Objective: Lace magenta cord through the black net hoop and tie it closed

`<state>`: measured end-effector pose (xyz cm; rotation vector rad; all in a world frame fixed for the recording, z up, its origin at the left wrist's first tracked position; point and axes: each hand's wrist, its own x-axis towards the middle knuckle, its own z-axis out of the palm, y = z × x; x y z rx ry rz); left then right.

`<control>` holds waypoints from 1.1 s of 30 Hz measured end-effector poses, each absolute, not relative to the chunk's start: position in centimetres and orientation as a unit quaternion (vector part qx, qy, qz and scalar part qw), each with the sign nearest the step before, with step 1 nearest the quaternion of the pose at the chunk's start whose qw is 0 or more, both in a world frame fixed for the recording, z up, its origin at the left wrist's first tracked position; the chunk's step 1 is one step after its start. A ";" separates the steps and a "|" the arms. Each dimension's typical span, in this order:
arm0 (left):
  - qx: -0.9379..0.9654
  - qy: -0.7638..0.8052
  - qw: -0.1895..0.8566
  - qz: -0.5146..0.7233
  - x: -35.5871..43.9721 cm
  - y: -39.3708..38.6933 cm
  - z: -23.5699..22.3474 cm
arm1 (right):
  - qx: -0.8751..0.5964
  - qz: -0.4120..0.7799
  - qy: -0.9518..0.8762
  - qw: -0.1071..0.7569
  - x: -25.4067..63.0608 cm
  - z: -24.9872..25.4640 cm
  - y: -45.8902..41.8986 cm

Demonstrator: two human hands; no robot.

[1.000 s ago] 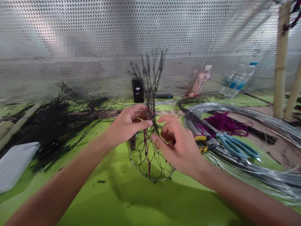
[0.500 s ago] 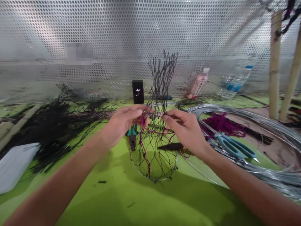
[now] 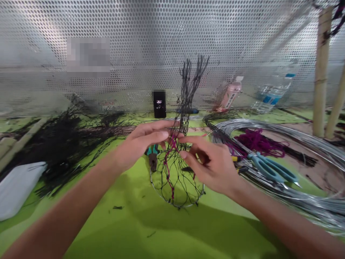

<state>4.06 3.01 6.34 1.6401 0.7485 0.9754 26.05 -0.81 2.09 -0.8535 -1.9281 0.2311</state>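
A black net stands on the green surface, its wide lower end fixed to a wire ring. Above the hands its gathered strands rise in a loose bunch. Magenta cord runs up one side of the mesh to the narrow neck. My left hand is closed on that neck from the left, thumb in front, some fingertips hidden behind the strands. My right hand is bent at the neck's right side, index finger and thumb at the magenta cord; what lies between them is partly hidden.
Pliers with teal grips lie behind the net, left of it. At right are a coil of wire, blue-handled scissors and a magenta cord bundle. Black netting heaps at left. A phone stands by the perforated panel.
My right hand has moved left and down to the net's neck, closer to my left hand. The upper strands are drawn into a tighter bunch. The view has shifted slightly.
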 end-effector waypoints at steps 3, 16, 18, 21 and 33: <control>0.691 0.318 0.512 0.399 3.9 3.1 6.3 | -0.377 0.162 -0.779 0.474 25.6 2.0 -0.7; 0.645 0.266 0.589 0.407 3.8 3.7 5.5 | -0.264 0.534 -0.715 0.366 27.3 3.8 0.7; 0.651 0.250 0.593 0.403 3.8 4.0 5.2 | -0.304 0.471 -0.687 0.461 26.3 3.2 0.3; 0.661 0.234 0.591 0.397 3.9 4.3 4.6 | -0.356 0.345 -0.667 0.556 24.9 2.2 0.1; 0.681 0.294 0.524 0.418 4.8 4.2 4.3 | -0.286 0.305 -0.681 0.601 24.9 1.9 0.9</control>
